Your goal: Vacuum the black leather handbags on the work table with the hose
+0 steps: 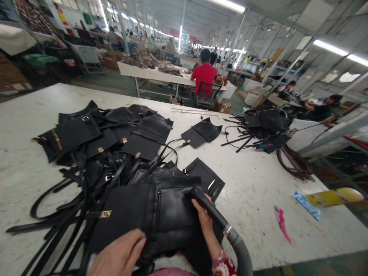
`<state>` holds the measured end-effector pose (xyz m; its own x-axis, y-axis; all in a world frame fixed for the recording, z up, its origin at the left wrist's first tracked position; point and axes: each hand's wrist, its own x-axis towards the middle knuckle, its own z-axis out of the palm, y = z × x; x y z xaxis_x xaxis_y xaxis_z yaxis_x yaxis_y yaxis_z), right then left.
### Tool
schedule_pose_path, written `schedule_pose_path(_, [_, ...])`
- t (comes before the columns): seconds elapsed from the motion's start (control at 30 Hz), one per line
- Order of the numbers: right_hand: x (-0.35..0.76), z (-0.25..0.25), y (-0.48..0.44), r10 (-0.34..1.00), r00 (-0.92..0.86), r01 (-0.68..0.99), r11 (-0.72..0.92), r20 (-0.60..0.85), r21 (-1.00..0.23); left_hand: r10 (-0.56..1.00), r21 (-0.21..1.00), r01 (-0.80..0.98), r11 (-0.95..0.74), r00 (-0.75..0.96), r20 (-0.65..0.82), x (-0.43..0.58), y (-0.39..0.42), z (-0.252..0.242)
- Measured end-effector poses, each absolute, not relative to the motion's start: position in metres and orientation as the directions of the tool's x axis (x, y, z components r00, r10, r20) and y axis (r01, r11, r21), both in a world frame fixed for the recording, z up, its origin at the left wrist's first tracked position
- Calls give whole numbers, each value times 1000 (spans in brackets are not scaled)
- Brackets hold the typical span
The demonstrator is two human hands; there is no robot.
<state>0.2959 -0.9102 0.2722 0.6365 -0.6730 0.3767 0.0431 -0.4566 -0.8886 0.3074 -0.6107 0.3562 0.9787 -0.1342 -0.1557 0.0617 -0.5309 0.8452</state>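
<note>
My left hand [119, 256] grips the near edge of a black leather bag panel [161, 214] with a zip pocket, lying on the white table [258, 191]. My right hand [204, 218] is closed around a black nozzle [208, 209] on a grey hose [240, 249], its tip pressed against the panel's right side. To the left lies a large pile of black bag pieces [109, 145] with gold clasps and long straps.
A single black flap piece [201, 133] lies mid-table, another black pile [266, 124] at the far right. A pink tool [282, 223], a blue packet [307, 205] and a yellow item [335, 197] lie near the right edge. A person in red [204, 78] sits at another table.
</note>
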Motion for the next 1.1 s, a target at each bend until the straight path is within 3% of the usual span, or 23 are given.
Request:
schedule_pose_path(0.03, [293, 270, -906, -658, 655, 34, -464, 370, -885, -295, 816, -134, -563, 954, -46, 323, -629, 361])
schedule_pose_path(0.1, [287, 268, -900, -637, 686, 24, -462, 351, -886, -350, 680, -360, -639, 923, 159, 359, -659, 362])
schedule_pose_path(0.2, [283, 271, -898, -631, 707, 13, -440, 319, -898, -160, 431, -193, -881, 981, 113, 412, -673, 339])
schedule_pose_path(0.27, [285, 275, -898, -634, 715, 9, -411, 293, -912, -143, 367, -146, -919, 989, 36, 435, -666, 317])
schedule_pose_path(0.43, [305, 291, -887, -500, 826, 70, -368, 261, -927, -277, 489, -251, -835, 961, 20, 450, -647, 282])
schedule_pose_path(0.57, [324, 304, -858, -329, 903, 117, -431, 277, -894, -300, 634, -262, -728, 953, 49, 451, -643, 274])
schedule_pose_path(0.67, [339, 305, -831, -272, 918, 129, -485, 290, -865, -322, 700, -275, -659, 944, 68, 453, -639, 270])
schedule_pose_path(0.77, [358, 300, -806, -258, 915, 146, -505, 310, -850, -342, 715, -285, -639, 937, 68, 453, -638, 269])
schedule_pose_path(0.9, [373, 295, -791, -336, 880, 185, -412, 337, -892, -330, 731, -275, -624, 941, 72, 451, -639, 272])
schedule_pose_path(1.1, [345, 295, -799, -388, 870, 130, -416, 305, -900, -309, 800, -256, -543, 946, 94, 450, -634, 269])
